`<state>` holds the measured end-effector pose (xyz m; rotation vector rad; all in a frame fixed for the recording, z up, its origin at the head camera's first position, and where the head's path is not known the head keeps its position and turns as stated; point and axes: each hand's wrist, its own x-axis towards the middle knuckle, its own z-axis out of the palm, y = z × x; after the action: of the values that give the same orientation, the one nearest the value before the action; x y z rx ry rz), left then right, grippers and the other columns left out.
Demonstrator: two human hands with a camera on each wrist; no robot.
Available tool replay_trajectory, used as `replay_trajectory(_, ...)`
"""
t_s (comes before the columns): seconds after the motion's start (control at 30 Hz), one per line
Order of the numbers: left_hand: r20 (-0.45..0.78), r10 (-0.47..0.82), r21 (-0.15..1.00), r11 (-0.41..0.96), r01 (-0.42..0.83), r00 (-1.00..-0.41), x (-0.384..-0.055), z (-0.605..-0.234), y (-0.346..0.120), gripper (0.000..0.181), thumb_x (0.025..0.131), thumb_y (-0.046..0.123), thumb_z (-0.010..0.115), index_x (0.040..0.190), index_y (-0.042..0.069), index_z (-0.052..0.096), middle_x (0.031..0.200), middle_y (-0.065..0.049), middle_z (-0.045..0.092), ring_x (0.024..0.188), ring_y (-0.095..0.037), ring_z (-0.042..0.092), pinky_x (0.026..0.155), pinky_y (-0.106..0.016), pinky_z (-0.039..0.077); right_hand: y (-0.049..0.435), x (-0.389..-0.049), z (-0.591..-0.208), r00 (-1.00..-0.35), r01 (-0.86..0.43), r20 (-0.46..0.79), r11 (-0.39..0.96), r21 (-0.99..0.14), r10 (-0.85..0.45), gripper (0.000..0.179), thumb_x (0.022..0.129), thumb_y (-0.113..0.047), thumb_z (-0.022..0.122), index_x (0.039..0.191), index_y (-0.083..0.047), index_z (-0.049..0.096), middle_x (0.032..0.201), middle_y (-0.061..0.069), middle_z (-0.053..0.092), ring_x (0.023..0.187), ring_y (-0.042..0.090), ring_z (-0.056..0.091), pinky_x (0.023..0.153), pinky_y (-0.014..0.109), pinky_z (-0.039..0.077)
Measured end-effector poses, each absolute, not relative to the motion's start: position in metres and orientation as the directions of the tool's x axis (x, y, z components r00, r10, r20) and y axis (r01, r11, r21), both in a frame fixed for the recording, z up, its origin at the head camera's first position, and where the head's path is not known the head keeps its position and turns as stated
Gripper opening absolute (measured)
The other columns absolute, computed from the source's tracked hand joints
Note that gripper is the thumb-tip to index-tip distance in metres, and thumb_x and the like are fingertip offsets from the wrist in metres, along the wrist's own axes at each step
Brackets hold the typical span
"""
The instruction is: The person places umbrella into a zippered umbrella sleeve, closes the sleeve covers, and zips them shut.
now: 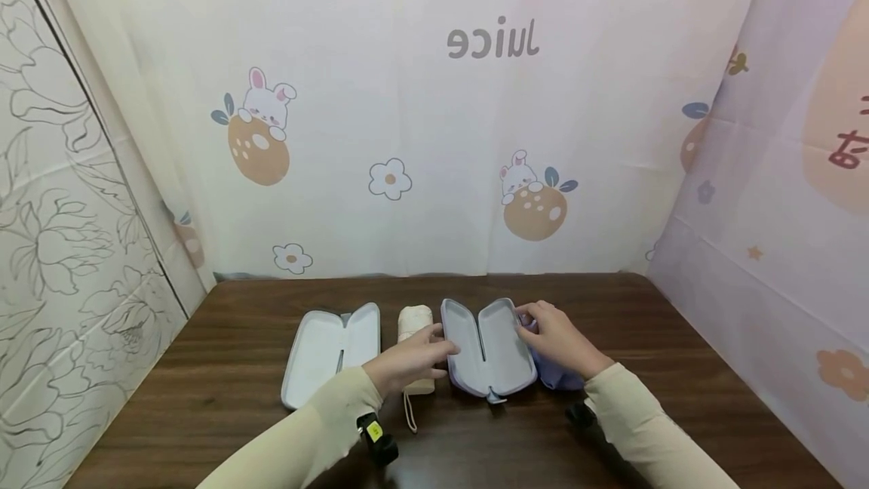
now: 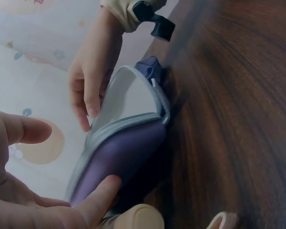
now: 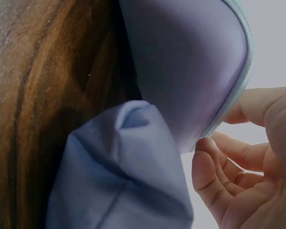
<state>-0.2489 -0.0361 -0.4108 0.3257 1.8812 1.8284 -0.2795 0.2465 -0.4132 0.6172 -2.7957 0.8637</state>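
A purple zippered hard case (image 1: 487, 353) with a pale grey lining lies spread open on the table, its zip pull toward me. My right hand (image 1: 558, 336) pinches the rim of its right half, with the thumb on the inner side and fingertips (image 3: 205, 164) outside. My left hand (image 1: 416, 359) is at the case's left half; in the left wrist view a finger (image 2: 102, 193) touches the purple outer shell, and the thumb stands apart. Under the left hand lies a cream cloth-covered bundle (image 1: 416, 317) with a strap loop. Crumpled lavender fabric (image 3: 128, 167) sits right of the case.
A second case (image 1: 315, 357), white inside, lies spread open to the left on the dark wooden table (image 1: 224, 368). Printed curtains (image 1: 407, 96) rise behind the table and along both sides. A black wrist mount (image 1: 377, 440) sits under the left sleeve.
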Motion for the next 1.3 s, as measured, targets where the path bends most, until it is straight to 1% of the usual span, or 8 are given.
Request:
replay_trajectory(0.13,-0.187,0.498,0.981,0.053,-0.186,-0.847,-0.250,-0.416,-0.031,0.082,0.095,0.013,0.058,0.154,-0.011,0.008,0.149,-0.033,0.033,0.138,-0.041,0.038,0.105,-0.055,0.042,0.247,-0.282,-0.418,-0.905,-0.425,0.245,0.750,-0.506,-0.347,0.030,0.093,-0.006,0.065,0.120,0.007,0.066,0.081,-0.003,0.059,0.064,0.009,0.051,0.052,0.026,0.046)
replay_trajectory(0.27,-0.224,0.487,0.970,0.024,-0.243,-0.844,-0.248,-0.419,-0.024,0.080,0.097,0.016,0.057,0.155,-0.010,0.008,0.152,-0.032,0.028,0.140,-0.045,0.034,0.109,-0.058,0.035,0.247,-0.283,-0.419,-0.908,-0.419,0.242,0.754,-0.506,-0.343,0.029,0.093,-0.005,0.065,0.118,0.006,0.067,0.077,-0.004,0.058,0.060,0.009,0.049,0.051,0.025,0.045)
replay_trajectory(0.4,-0.259,0.475,0.946,-0.050,-0.319,-0.841,-0.247,-0.422,-0.017,0.070,0.098,0.022,0.054,0.151,-0.011,0.021,0.143,-0.029,0.040,0.131,-0.044,0.045,0.106,-0.058,0.039,0.247,-0.283,-0.417,-0.914,-0.406,0.229,0.757,-0.512,-0.336,0.029,0.092,-0.004,0.065,0.119,0.007,0.067,0.076,-0.003,0.059,0.060,0.010,0.049,0.050,0.026,0.044)
replay_trajectory(0.5,-0.278,0.462,0.923,-0.115,-0.368,-0.842,-0.247,-0.425,-0.013,0.065,0.099,0.029,0.050,0.148,-0.008,0.028,0.135,-0.028,0.045,0.124,-0.041,0.050,0.104,-0.059,0.041,0.247,-0.283,-0.416,-0.917,-0.399,0.225,0.764,-0.507,-0.330,0.030,0.092,-0.004,0.064,0.120,0.007,0.067,0.075,-0.003,0.059,0.058,0.009,0.049,0.050,0.025,0.043)
replay_trajectory(0.67,-0.286,0.452,0.897,-0.184,-0.402,-0.845,-0.247,-0.429,-0.011,0.065,0.102,0.038,0.043,0.150,-0.004,0.028,0.135,-0.032,0.041,0.127,-0.046,0.046,0.102,-0.063,0.041,0.247,-0.284,-0.416,-0.913,-0.405,0.247,0.774,-0.486,-0.323,0.029,0.091,-0.004,0.065,0.118,0.006,0.069,0.074,-0.004,0.059,0.057,0.007,0.048,0.050,0.024,0.041)
replay_trajectory(0.83,-0.277,0.443,0.897,-0.198,-0.395,-0.852,-0.247,-0.432,-0.008,0.059,0.104,0.037,0.045,0.147,-0.001,0.033,0.129,-0.029,0.046,0.123,-0.044,0.049,0.099,-0.062,0.044,0.248,-0.283,-0.416,-0.918,-0.396,0.235,0.775,-0.493,-0.319,0.029,0.091,-0.005,0.065,0.118,0.006,0.069,0.074,-0.004,0.059,0.057,0.008,0.047,0.050,0.024,0.041)
replay_trajectory(1.03,-0.248,0.455,0.909,-0.196,-0.368,-0.855,-0.246,-0.433,-0.005,0.062,0.105,0.036,0.048,0.155,0.005,0.025,0.126,-0.024,0.050,0.120,-0.039,0.051,0.097,-0.062,0.045,0.249,-0.282,-0.416,-0.928,-0.373,0.205,0.782,-0.500,-0.311,0.029,0.092,-0.005,0.066,0.119,0.006,0.069,0.075,-0.003,0.061,0.061,0.010,0.051,0.051,0.025,0.044)
replay_trajectory(1.3,-0.253,0.473,0.899,-0.209,-0.386,-0.844,-0.248,-0.434,-0.006,0.072,0.104,0.037,0.052,0.160,0.010,0.014,0.134,-0.031,0.045,0.130,-0.049,0.042,0.095,-0.067,0.044,0.250,-0.282,-0.416,-0.917,-0.398,0.232,0.785,-0.475,-0.324,0.029,0.091,-0.005,0.068,0.118,0.006,0.070,0.078,-0.005,0.064,0.066,0.008,0.054,0.055,0.024,0.047)
